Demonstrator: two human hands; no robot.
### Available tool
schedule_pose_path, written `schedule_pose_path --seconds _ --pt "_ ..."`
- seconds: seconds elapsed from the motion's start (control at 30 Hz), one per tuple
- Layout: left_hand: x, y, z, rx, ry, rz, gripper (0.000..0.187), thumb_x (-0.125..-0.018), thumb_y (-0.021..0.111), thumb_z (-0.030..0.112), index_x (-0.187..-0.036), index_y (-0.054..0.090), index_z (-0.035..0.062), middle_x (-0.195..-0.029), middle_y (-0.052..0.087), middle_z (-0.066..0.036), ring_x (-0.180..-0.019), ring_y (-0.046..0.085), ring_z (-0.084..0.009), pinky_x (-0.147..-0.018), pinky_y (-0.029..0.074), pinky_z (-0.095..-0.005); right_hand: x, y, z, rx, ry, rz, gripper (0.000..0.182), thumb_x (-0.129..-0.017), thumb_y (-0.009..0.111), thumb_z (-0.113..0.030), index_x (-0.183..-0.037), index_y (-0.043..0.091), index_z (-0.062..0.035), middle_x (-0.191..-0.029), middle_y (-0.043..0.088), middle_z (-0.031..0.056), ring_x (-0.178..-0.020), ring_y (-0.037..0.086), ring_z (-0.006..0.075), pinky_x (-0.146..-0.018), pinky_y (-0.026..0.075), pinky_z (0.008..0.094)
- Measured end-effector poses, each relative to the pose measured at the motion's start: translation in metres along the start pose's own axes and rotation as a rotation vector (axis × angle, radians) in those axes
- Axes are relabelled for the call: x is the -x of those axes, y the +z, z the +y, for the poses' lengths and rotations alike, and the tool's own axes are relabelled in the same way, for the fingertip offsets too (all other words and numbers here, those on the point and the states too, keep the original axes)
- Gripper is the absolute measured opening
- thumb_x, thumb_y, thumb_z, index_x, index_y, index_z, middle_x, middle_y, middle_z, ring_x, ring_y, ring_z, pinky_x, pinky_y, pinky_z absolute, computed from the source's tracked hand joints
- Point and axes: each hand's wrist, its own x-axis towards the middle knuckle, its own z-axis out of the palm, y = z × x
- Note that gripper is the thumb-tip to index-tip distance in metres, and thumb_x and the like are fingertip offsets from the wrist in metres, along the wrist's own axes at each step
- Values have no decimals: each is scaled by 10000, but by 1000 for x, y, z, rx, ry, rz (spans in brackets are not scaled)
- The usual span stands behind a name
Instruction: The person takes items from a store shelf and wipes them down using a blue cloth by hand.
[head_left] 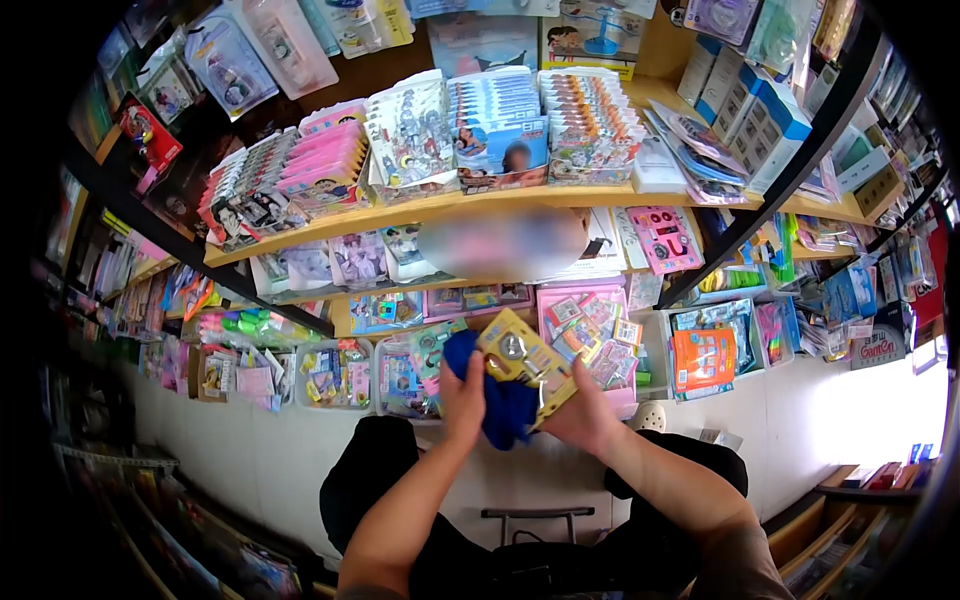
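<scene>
My right hand [588, 408] is closed round the lower right edge of a flat yellow package [525, 362] with dark pictures and print, held tilted in front of me. In my left hand [462, 402] is a bunched dark blue cloth [508, 412], which lies against the package's left side and hangs below it. My left fingertips are partly hidden behind the cloth. Just beyond my hands, a pink box [620, 395] of small colourful packets and a clear bin [395, 400] of packaged items stand by the lower shelf.
A wooden shelf [400, 222] in front carries several display boxes of packets, such as a blue one [500, 150]. Bins of goods line the floor, including one with an orange pack [705, 358]. Black shelf posts [790, 180] slant at both sides. A small stool's bar [538, 513] shows between my legs.
</scene>
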Motion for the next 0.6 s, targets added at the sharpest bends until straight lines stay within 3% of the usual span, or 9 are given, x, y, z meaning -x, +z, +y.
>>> schedule_pose_path --seconds 0.1,0.13,0.2,0.3,0.4,0.43,0.53,0.6 --pt "-14 -13 2 -90 93 26 316 -903 514 253 -1075 519 -11 -992 587 -99 -914 542 -185 -829 415 -305 -4 -12 -10 337 57 55 573 -878 464 -483 -1307 385 -111 -1238 487 78 -1133 483 234 -955 380 447" --pt "-15 -17 2 -74 137 1 319 -907 508 255 -1079 518 -14 -993 588 -93 -913 540 -175 -826 416 -299 -4 -11 -12 379 54 137 460 -894 512 -358 -1265 431 -99 -1134 539 55 -1026 551 210 -858 471 416" --pt "-17 -24 -1 -87 97 -13 330 -916 495 274 -1082 521 -10 -1000 582 -75 -920 530 -157 -824 415 -289 -4 -13 -6 478 7 100 426 -905 506 -307 -1255 441 -74 -1105 547 52 -1008 558 206 -814 503 397" --pt "-12 -22 5 289 -199 44 391 -917 484 359 -1106 521 19 -1020 569 -55 -914 532 -135 -792 442 -274 -8 -19 -2 466 -26 141 414 -901 517 -270 -1242 445 -46 -1072 562 81 -1015 557 240 -821 489 478" --pt "-12 -23 18 420 -339 126 423 -906 492 388 -1115 514 21 -1021 566 -61 -913 544 -150 -782 458 -282 -6 -21 -16 419 -82 351 434 -906 500 -275 -1269 413 -52 -1070 561 86 -986 571 237 -822 500 458" --pt "-13 -23 20 444 -377 159 431 -903 496 395 -1116 513 21 -1021 566 -63 -914 548 -157 -780 461 -285 -2 -11 -25 444 -225 387 431 -910 482 -295 -1253 412 -43 -1055 568 100 -911 604 235 -775 529 410" --pt "-17 -27 0 350 -323 148 451 -893 508 411 -1116 511 20 -1029 570 -73 -920 559 -169 -790 463 -292 14 -24 -66 453 -448 470 437 -913 464 -333 -1234 404 -42 -1056 575 133 -885 624 252 -741 543 374" --pt "-14 -27 -1 326 -346 63 521 -882 519 425 -1195 470 11 -1141 535 -86 -1010 524 -188 -878 419 -316 26 -41 -100 442 -539 317 459 -905 458 -384 -1216 396 -51 -1075 578 165 -881 637 264 -703 553 344"
